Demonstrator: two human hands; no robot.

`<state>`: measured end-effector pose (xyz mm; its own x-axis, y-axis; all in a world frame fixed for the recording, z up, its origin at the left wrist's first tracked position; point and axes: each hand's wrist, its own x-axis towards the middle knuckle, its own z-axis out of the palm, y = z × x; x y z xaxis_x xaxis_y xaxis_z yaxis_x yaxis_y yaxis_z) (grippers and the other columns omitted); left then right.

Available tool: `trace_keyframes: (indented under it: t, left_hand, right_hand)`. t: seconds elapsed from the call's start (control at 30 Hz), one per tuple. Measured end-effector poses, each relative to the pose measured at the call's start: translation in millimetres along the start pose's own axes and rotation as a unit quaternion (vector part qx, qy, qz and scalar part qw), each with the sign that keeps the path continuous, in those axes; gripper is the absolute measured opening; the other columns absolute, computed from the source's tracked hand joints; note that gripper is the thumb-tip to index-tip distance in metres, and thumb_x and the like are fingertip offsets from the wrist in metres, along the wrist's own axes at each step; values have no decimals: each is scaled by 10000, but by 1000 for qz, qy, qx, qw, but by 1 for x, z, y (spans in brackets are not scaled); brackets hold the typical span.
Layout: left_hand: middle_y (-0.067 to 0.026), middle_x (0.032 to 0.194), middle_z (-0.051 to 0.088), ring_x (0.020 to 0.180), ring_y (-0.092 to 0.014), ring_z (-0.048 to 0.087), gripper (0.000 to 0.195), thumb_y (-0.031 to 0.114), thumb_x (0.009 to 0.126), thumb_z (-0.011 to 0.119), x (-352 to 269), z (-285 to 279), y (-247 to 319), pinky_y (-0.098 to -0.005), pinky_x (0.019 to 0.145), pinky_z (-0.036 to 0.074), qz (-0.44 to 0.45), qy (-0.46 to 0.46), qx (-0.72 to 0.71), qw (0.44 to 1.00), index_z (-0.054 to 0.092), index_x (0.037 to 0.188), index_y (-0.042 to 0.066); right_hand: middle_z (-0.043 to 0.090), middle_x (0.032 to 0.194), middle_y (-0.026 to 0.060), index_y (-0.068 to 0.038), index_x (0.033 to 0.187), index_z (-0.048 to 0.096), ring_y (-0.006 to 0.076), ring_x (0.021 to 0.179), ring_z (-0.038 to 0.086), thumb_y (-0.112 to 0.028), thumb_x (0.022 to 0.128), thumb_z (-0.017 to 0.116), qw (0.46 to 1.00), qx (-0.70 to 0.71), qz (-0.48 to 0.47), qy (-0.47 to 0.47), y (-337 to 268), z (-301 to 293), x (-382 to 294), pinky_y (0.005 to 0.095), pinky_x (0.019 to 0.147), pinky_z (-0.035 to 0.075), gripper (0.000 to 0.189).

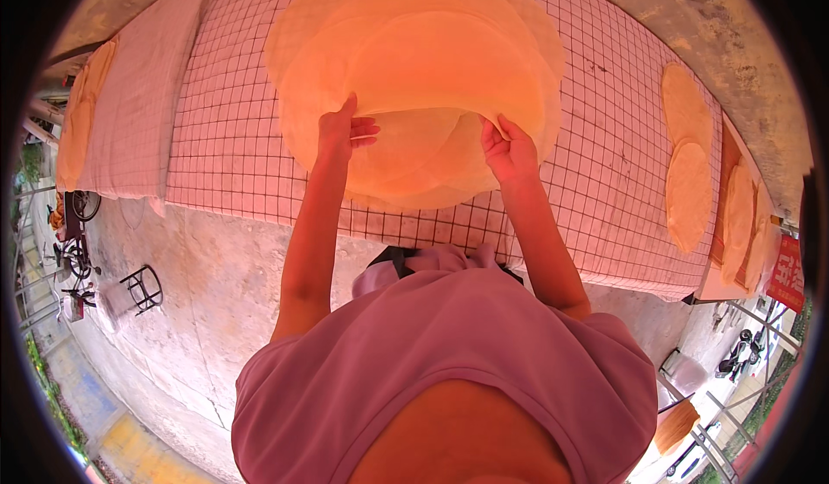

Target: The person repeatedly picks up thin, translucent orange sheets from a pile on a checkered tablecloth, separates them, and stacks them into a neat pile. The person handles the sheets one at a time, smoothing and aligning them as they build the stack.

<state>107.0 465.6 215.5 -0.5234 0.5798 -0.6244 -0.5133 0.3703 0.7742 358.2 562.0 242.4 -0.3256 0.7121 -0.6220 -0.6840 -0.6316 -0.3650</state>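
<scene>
Thin, round, yellowish translucent sheets [447, 50] lie overlapped in a broad pile on a table with a checked cloth. My right hand [511, 150] pinches the near edge of the top sheet between thumb and fingers, and that edge is slightly raised. At the same sheet's left part is my left hand [340, 131], its thumb pointing away from me at the edge and its other fingers spread over the pile; whether it grips the sheet cannot be told. Between the hands, the lower sheets show below the lifted edge.
The checked cloth [227, 141] covers the long table, with a plain pale cloth [139, 95] at left. More round sheets [688, 192] lie at the right end, others [84, 121] at the far left. A dark-framed stool [144, 288] and parked cycles [78, 257] stand on the floor at left.
</scene>
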Motion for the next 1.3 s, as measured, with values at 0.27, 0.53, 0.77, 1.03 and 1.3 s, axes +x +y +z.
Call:
trace_keyframes:
  t: [0.27,0.53,0.77,1.03,1.3]
  left_hand:
    - [-146,793,585,674,-206,609,252,167,777,599,-2,42,24,-333,507,509,168,-48,78,982,546,925,-30]
    - [-50,774,609,705,-129,579,193,132,780,574,-58,154,136,-247,565,458,337,-191,327,862,599,912,-7]
    - [-37,856,620,767,-113,581,160,48,796,599,-128,188,160,-229,698,457,428,-291,133,845,602,945,-10]
    - [-95,945,614,832,-145,596,203,28,812,572,-164,228,101,-250,733,477,286,-412,37,864,568,998,-54]
    - [-118,922,609,772,-194,620,167,72,833,538,-194,363,41,-318,578,546,217,-466,156,843,546,959,-37]
  right_hand:
    - [555,1010,130,36,1038,468,236,851,593,-21,867,476,1000,-28,-2,-4,-5,-14,0,275,634,536,181]
    - [589,964,138,77,999,489,229,877,599,-27,863,450,994,71,-19,-84,-58,-31,-9,236,562,522,175]
    - [584,1037,135,73,1089,491,217,914,595,-75,850,491,963,-25,-239,-123,-125,-13,-105,299,731,509,281]
    - [585,1024,157,94,1061,502,231,932,592,-77,813,564,939,-77,-333,-46,-179,-61,-198,346,792,498,307]
    - [601,933,140,76,980,528,204,815,612,-49,820,533,951,-53,-303,-39,-304,-165,-185,308,694,522,203]
